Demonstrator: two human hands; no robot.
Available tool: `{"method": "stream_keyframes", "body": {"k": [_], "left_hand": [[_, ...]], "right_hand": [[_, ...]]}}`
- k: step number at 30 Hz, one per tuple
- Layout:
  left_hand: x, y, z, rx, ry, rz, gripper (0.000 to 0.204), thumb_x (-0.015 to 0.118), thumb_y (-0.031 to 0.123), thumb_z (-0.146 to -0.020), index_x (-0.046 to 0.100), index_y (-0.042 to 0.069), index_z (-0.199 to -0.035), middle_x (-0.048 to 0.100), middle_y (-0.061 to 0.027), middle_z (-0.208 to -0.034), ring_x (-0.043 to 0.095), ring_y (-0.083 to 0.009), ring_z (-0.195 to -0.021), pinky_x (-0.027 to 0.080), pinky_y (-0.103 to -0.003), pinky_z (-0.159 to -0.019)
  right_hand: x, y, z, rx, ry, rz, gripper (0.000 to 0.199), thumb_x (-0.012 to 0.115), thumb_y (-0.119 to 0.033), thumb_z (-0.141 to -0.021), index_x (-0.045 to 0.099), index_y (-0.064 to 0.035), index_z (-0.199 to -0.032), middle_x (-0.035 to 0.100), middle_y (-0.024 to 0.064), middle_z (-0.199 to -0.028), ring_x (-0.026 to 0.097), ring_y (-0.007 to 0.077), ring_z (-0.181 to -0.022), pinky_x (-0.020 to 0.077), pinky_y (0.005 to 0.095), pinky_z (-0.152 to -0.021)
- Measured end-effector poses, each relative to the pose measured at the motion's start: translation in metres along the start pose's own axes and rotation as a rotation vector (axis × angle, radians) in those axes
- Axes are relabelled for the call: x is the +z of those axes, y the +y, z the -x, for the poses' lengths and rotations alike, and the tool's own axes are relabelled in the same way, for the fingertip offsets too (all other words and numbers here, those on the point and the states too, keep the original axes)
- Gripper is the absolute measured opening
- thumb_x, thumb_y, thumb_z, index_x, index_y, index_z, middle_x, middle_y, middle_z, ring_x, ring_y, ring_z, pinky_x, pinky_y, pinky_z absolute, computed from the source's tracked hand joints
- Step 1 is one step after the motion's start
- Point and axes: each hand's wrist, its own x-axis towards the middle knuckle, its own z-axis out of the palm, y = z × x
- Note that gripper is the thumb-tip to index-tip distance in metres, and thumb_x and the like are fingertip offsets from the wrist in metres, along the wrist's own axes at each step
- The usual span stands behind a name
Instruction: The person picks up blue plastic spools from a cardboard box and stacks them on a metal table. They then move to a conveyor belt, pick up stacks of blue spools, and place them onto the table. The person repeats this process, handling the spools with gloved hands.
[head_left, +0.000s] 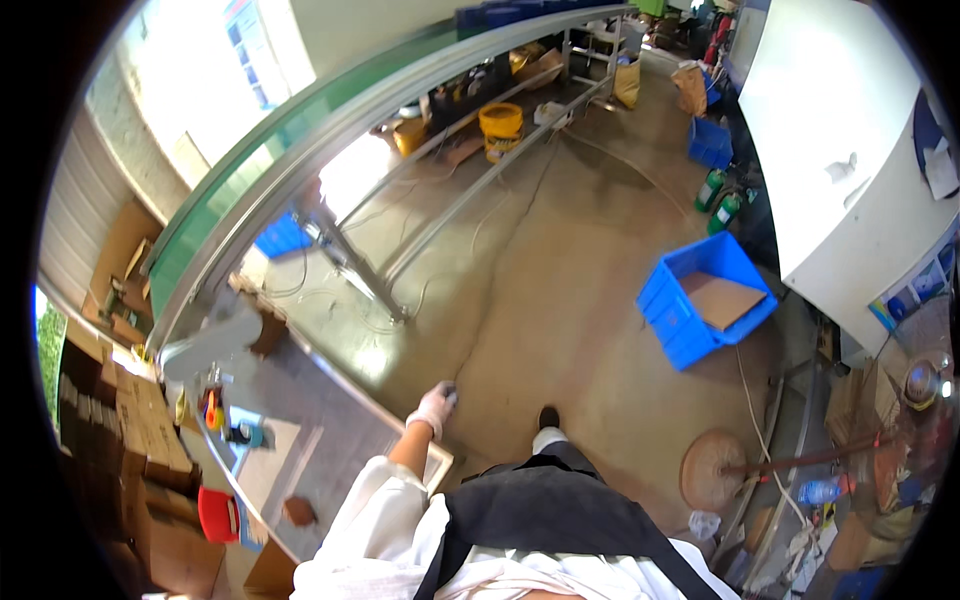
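At ten o'clock, the left hand point(431, 410), in a pale glove, hangs just beside the corner of the grey table point(350, 425). Its fingers look partly curled, with a dark patch at their tips (an object or stained glove, I cannot tell), so what it grips stays uncertain. The right hand is out of view. One dark shoe point(548, 417) points to twelve, so the step in hand seems to be walking; the next move probably calls for clear footing past the blue crate point(672, 312) at one o'clock, with cardboard point(725, 299) inside. Beyond, toward half past eleven, sits a yellow bucket point(501, 121).
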Motion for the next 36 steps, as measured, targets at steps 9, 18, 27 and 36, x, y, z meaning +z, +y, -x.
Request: {"method": "stream_keyframes", "body": {"k": [9, 18, 27, 36], "left_hand": [[-0.006, 0.014, -0.127, 0.247, -0.525, -0.52, 0.035, 0.056, 0.023, -0.085, 0.059, 0.006, -0.116, 0.058, -0.0153, -0.119, 0.053, -0.0303, -0.114, 0.046, -0.036, -0.092], [-0.042, 0.012, -0.339, -0.469, -0.612, -0.268, 0.03, 0.054, 0.024, -0.086, 0.059, 0.004, -0.108, 0.06, -0.0115, -0.098, 0.056, -0.0232, -0.092, 0.046, -0.034, -0.076], [-0.166, 0.378, -0.801, -0.015, 0.036, 0.162, 0.032, 0.048, 0.025, -0.092, 0.059, 0.002, -0.111, 0.064, -0.0105, -0.09, 0.061, -0.0172, -0.085, 0.05, -0.028, -0.073], [-0.349, 0.758, -0.942, 0.814, 0.096, 0.688, 0.043, 0.051, 0.02, -0.091, 0.046, -0.002, -0.127, 0.053, -0.0144, -0.121, 0.056, -0.026, -0.106, 0.044, -0.04, -0.095]], "right_hand": [[-0.273, -0.36, -0.203, -0.53, 0.251, -0.033, 0.049, 0.05, -0.041, -0.087, 0.054, -0.0114, -0.126, 0.053, 0.0172, -0.127, 0.049, 0.0312, -0.118, 0.0388, 0.0402, -0.097], [-0.419, -0.643, -0.359, -0.92, 0.583, 0.332, 0.046, 0.057, -0.036, -0.084, 0.054, -0.0131, -0.123, 0.054, 0.018, -0.124, 0.048, 0.0345, -0.119, 0.0397, 0.035, -0.099], [-0.509, -0.707, -0.456, -0.464, 0.105, 0.004, 0.042, 0.055, -0.005, -0.077, 0.052, -0.0109, -0.119, 0.053, 0.0134, -0.123, 0.049, 0.0307, -0.117, 0.0422, 0.0367, -0.096], [-0.776, -1.125, -0.579, -0.552, 0.179, -0.463, 0.05, 0.043, -0.035, -0.091, 0.043, -0.0131, -0.136, 0.044, 0.0055, -0.139, 0.039, 0.0217, -0.13, 0.0297, 0.0315, -0.106]]}}
